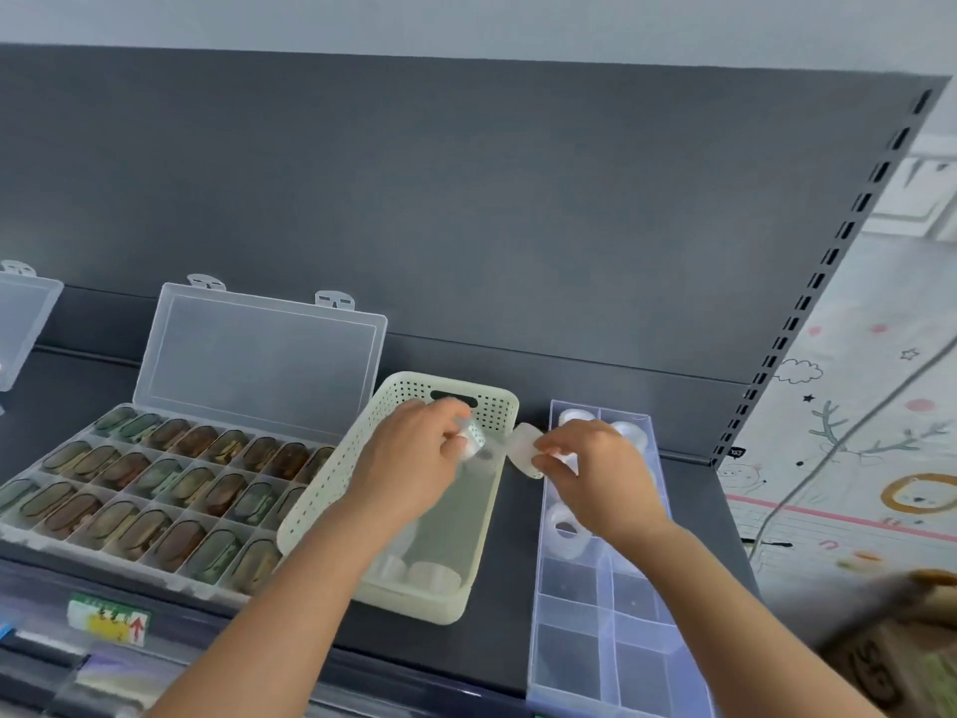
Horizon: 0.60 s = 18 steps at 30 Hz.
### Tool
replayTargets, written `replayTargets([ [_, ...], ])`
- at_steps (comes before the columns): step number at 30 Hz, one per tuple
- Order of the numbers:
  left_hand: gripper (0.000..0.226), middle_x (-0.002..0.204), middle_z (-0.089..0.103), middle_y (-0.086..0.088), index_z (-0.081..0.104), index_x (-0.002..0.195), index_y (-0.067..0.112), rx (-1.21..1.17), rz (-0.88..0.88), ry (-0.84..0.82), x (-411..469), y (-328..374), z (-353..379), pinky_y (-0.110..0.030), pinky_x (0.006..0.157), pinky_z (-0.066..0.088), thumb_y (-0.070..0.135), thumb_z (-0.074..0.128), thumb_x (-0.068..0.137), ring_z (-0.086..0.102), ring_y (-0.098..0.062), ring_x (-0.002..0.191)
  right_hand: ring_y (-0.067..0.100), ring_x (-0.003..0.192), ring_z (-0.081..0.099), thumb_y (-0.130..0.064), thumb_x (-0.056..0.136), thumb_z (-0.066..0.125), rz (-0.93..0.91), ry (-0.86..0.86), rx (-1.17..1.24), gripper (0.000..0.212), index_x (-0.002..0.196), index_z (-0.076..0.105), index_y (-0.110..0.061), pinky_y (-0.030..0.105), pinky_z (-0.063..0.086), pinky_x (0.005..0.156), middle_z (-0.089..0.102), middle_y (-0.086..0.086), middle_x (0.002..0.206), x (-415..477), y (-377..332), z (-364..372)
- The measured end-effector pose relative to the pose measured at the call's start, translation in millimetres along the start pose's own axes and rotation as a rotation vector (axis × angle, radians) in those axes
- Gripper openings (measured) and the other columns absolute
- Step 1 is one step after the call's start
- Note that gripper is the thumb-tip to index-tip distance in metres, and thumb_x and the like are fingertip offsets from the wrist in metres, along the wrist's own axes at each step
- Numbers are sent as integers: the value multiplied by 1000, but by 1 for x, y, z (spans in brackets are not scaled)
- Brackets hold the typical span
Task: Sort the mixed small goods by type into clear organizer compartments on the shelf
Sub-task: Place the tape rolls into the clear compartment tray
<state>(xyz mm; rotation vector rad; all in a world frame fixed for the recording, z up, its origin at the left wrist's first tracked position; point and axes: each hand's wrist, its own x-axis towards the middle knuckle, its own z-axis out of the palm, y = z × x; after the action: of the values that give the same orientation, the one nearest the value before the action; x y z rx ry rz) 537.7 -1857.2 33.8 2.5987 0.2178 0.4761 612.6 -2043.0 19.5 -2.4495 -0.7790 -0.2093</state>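
Mostly translucent tape rolls (564,530) — small, whitish, ring-shaped

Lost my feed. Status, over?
Left hand grips tape roll over basket. Right hand pinches second roll beside organizer. Nothing blocking.

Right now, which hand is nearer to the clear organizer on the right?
Right. The right hand, pinching a roll, is above the left edge of the organizer; the left hand, gripping another roll, is over the basket beside it.
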Motion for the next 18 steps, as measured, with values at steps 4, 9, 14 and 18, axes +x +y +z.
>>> replayTargets([
  [4,27,99,63,3,67,111,26,-58,206,-62,4,40,38,-34,82,45,12,55,90,54,-16,96,13,89,62,-28,87,66,93,-35,-55,17,102,72,-22,24,48,76,69,-4,99,-17,35,-26],
  [9,25,101,63,-2,69,110,24,58,355,-178,8,58,71,-36,82,46,16,53,93,55,-23,95,12,89,63,-30,85,66,138,-154,-152,15,97,72,-25,23,47,77,70,-8,98,-38,64,-45],
  [14,25,104,62,0,68,109,26,184,376,-327,6,53,88,-34,83,45,16,49,95,52,-27,95,11,98,58,-34,88,61,110,-205,-248,17,101,70,-27,23,46,76,66,-9,103,-47,73,-38],
  [18,22,101,62,1,70,105,26,152,372,-347,6,49,94,-30,81,45,17,54,93,53,-23,94,15,99,55,-35,90,57,89,-188,-343,17,98,70,-26,24,44,72,64,-6,101,-43,73,-31],
])
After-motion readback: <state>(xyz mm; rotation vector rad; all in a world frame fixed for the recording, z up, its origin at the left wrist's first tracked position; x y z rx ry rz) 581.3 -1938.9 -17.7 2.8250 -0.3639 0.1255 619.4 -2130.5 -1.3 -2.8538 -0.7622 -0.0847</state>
